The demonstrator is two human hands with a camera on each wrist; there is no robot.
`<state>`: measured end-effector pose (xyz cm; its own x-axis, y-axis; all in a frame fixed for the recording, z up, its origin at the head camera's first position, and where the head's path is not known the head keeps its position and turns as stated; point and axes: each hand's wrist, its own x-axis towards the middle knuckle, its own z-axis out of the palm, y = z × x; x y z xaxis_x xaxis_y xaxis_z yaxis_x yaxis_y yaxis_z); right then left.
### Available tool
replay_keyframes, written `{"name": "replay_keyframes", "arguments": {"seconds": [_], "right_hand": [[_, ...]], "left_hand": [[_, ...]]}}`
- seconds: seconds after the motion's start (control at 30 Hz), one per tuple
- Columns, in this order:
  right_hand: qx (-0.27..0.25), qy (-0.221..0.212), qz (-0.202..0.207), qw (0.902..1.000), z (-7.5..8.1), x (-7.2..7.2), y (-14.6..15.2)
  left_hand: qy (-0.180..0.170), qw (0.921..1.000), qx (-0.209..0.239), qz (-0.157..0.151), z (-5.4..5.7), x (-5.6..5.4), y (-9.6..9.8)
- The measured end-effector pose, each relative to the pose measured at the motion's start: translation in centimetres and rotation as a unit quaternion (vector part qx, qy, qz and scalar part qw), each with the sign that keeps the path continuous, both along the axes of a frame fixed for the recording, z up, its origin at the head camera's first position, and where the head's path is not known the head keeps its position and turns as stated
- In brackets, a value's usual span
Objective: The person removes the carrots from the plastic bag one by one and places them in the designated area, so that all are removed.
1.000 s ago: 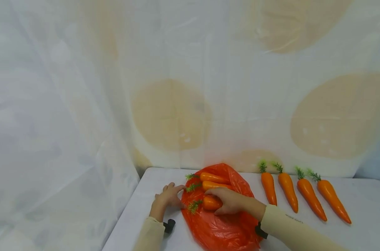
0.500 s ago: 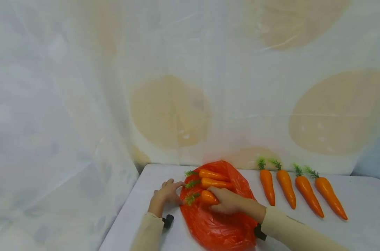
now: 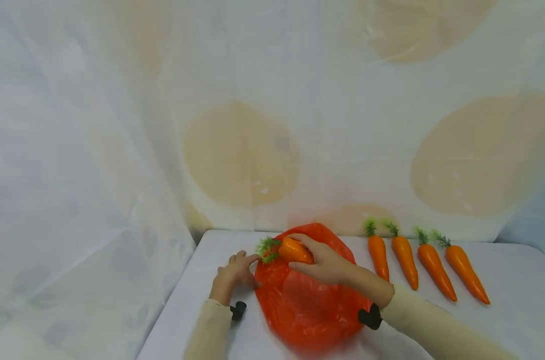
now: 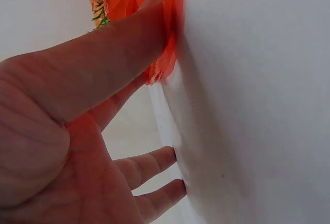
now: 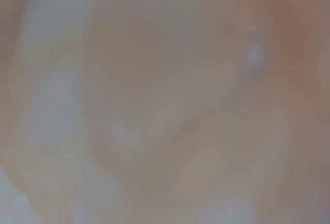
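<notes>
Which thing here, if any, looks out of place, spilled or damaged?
Nothing stands out. The four carrots on the table lie side by side, without visible damage. The red bag is wrinkled, but that seems normal for such thin material. The right wrist view is too blurred to check.

Bench (image 3: 506,290): white top, matte, rounded at both rear corners, pale along its whole visible extent. Directly on it, about mid-width: one red bag (image 3: 315,322), thin, crumpled, spread flat-ish, its far edge up by the bench's rear edge. Right of the bag, four carrots (image 3: 436,270) in a row, apart from one another, green tops toward the rear, tips toward the near side. Left wrist view: a small dark speck (image 4: 223,175) on the bench surface.
</notes>
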<state>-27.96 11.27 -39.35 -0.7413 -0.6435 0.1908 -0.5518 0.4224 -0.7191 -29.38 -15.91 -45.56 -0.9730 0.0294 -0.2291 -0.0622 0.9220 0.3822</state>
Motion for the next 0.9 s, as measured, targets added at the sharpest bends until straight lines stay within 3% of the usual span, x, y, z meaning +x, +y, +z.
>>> {"name": "replay_keyframes", "arguments": {"seconds": [0.2, 0.37, 0.63, 0.9], "right_hand": [[-0.038, 0.030, -0.019, 0.9987, 2.3, -0.5, 0.9], [-0.043, 0.029, -0.031, 0.9982, 3.0, -0.6, 1.9], [-0.056, 0.060, -0.057, 0.9950, 2.1, -0.8, 3.7], [-0.023, 0.082, -0.131, 0.9876, 1.3, -0.5, 6.3]], "left_hand": [[0.001, 1.0000, -0.004, -0.007, 0.5, -0.3, -0.2], [-0.007, 1.0000, 0.000, -0.001, 0.5, -0.3, -0.1], [-0.016, 0.9998, 0.008, 0.008, 0.1, -0.3, 0.1], [-0.021, 0.9996, 0.012, 0.015, -0.1, -0.2, 0.1]]}}
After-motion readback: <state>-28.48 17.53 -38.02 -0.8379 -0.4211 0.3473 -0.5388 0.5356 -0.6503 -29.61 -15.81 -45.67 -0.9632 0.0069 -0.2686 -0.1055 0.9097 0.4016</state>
